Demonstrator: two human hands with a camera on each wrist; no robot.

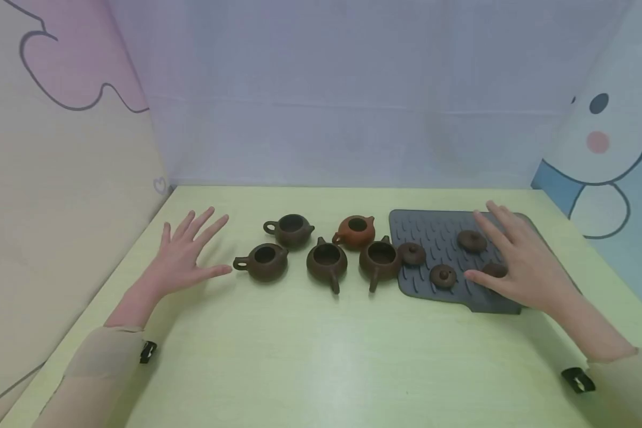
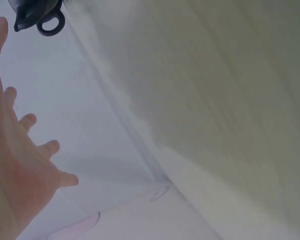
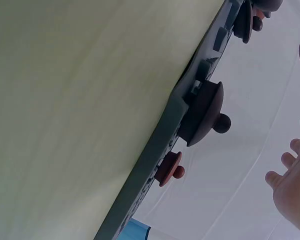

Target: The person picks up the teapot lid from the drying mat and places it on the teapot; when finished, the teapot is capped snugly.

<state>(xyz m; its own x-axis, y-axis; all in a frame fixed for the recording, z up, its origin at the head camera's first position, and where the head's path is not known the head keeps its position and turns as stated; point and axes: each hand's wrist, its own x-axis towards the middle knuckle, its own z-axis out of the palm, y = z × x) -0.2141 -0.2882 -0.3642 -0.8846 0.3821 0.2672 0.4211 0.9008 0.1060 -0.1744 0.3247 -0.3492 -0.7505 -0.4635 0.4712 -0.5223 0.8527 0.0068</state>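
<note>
My left hand (image 1: 181,261) hovers over the table's left side with its fingers spread, holding nothing. Nearest to it is a dark brown teapot (image 1: 267,270), lidless, its handle pointing left. Another dark teapot (image 1: 294,239) stands behind it. Toward the middle are a reddish-brown teapot (image 1: 357,238) and two dark teapots, one left (image 1: 327,273) and one right (image 1: 381,272), all lidless. My right hand (image 1: 532,261), also spread and holding nothing, is above a grey ridged mat (image 1: 433,229). Loose lids lie there: one lid (image 1: 443,276), another lid (image 1: 472,241), and a lid (image 1: 494,270) partly hidden by the hand.
At the mat's left edge, a dark lid (image 1: 413,254) sits close beside a teapot. A small reddish lid (image 3: 168,169) shows in the right wrist view. Pale curtain cloth (image 1: 321,119) stands behind the light wooden table (image 1: 321,362), with printed side panels left and right.
</note>
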